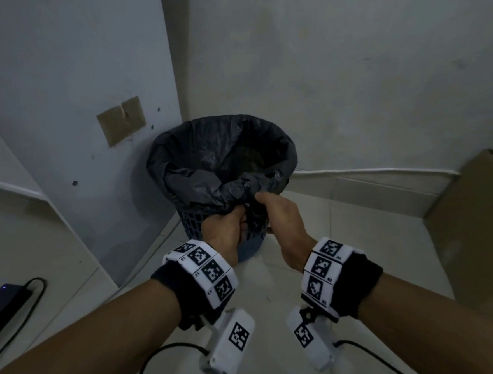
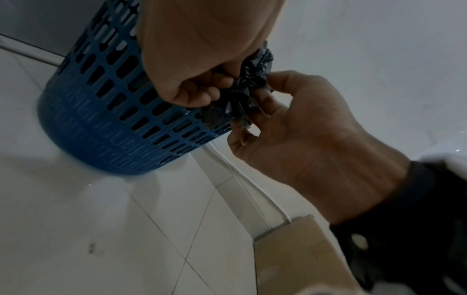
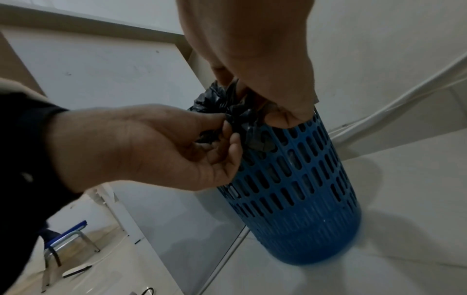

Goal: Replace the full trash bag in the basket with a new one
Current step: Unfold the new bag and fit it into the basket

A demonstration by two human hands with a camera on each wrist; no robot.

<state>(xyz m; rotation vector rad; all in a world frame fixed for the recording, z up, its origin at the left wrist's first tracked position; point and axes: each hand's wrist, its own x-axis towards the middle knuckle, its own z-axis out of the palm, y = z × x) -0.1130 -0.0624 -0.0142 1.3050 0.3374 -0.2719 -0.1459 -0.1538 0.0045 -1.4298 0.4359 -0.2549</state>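
Basket [image 1: 195, 222] on tiled floor [image 1: 345, 238]

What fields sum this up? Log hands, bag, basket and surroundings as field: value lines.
left hand: grips bunched bag plastic
right hand: pinches the same bunch
trash bag: black, in basket, far rim still draped, near edge gathered
basket: blue, slotted, upright on tiled floor
cardboard: leaning at right wall

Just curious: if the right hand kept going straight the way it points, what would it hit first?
Probably the bunched black trash bag that the right hand already pinches, then the blue basket behind it; depth is unclear.
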